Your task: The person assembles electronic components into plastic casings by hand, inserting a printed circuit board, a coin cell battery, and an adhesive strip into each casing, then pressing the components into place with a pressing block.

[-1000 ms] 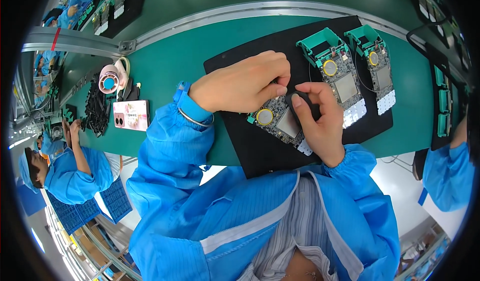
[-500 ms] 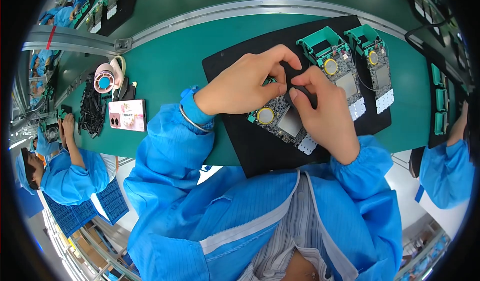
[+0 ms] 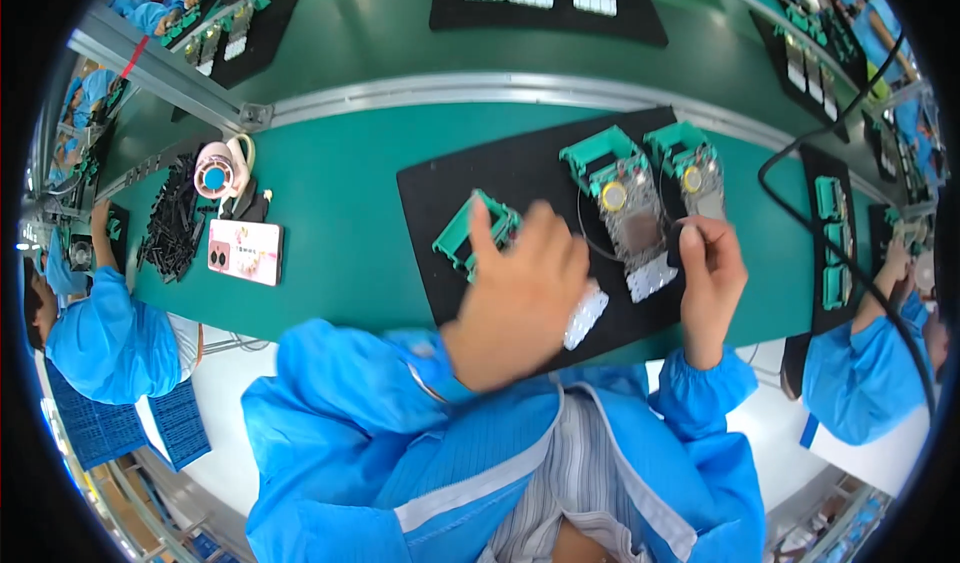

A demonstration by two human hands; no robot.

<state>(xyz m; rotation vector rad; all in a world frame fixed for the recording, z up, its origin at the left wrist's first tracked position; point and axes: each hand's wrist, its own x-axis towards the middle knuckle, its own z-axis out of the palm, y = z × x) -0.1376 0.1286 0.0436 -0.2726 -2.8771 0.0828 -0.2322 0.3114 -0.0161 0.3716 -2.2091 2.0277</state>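
Note:
My left hand (image 3: 520,298) is over the left circuit board assembly, blurred by motion, its fingers stretched and apart. The assembly's green plastic frame (image 3: 462,235) shows beyond that hand, and its white tip (image 3: 586,317) sticks out beside it; the middle is hidden. My right hand (image 3: 712,281) pinches a small black piece (image 3: 676,247) whose kind I cannot make out. Just left of this hand lies the middle board (image 3: 632,218), with a round yellow-rimmed cell and a green frame. A third board (image 3: 703,188) lies beyond the right hand, partly covered by it.
Under the boards is a black mat (image 3: 425,198) on the green table. To the left are a pile of black parts (image 3: 172,218), a small pink fan (image 3: 215,171) and a phone (image 3: 245,252). A metal rail (image 3: 480,90) bounds the far side. Co-workers sit at both sides; a black cable (image 3: 800,213) hangs at right.
My hands, which were together around a dark piece, have parted. The right has moved right with a black piece; the left has come down over the left board. The view has shifted.

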